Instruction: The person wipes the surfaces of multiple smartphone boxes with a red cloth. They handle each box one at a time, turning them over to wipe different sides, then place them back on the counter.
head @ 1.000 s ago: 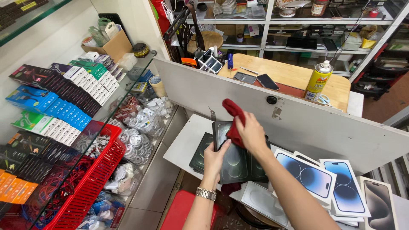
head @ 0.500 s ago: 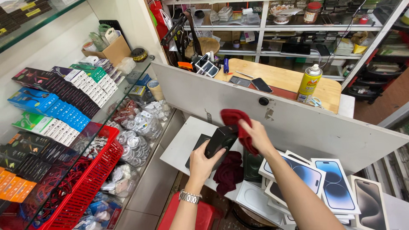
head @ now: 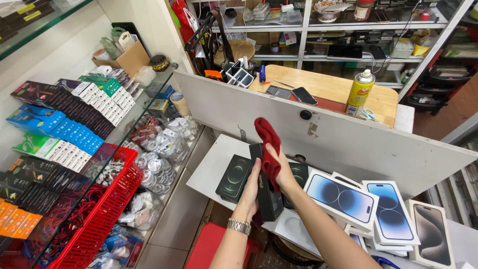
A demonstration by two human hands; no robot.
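two hands wiping a black phone box with a red cloth at a shop counter.

the left hand (head: 250,191) is gripping the black phone box (head: 265,187) from its near side, fingers wrapped and pressed on the edge, holding it upright above the white shelf (head: 211,172); the right hand (head: 280,169) is pinching the red cloth (head: 267,144) against the box's upper side, the loose end of the cloth standing up above the fingers. judging by the contact, the wiping of this box is under way and not finished, since the cloth is covering only the top part. a dark green phone box (head: 234,177) is lying flat just beside it, and blue phone boxes (head: 343,199) and a grey phone box (head: 432,231) are lying to the right; whether those are already wiped cannot be told.
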